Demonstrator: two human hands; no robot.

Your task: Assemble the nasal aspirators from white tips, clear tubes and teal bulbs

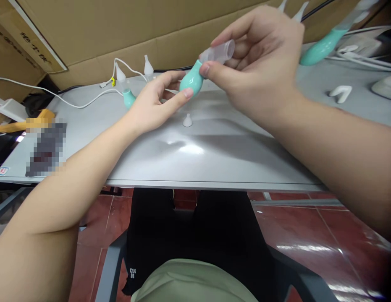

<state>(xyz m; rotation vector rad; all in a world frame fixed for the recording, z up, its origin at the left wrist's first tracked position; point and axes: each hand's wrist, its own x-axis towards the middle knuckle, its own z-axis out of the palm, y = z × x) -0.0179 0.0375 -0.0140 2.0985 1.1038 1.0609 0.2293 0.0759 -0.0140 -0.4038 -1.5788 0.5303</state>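
Teal bulb (pixel 191 80) sits gripped between left fingers (pixel 185 94); right fingers (pixel 216 71) pinch clear tube (pixel 224 52).

Brown cardboard (pixel 119 33) backs a grey table (pixel 151 165) above red floor tiles (pixel 296 230)

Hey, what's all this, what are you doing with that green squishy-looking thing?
A person sits at a grey table. Their left hand holds a teal bulb, and their right hand holds a clear tube at its neck. I can't tell how firmly the two are joined. A small white tip stands on the table below.
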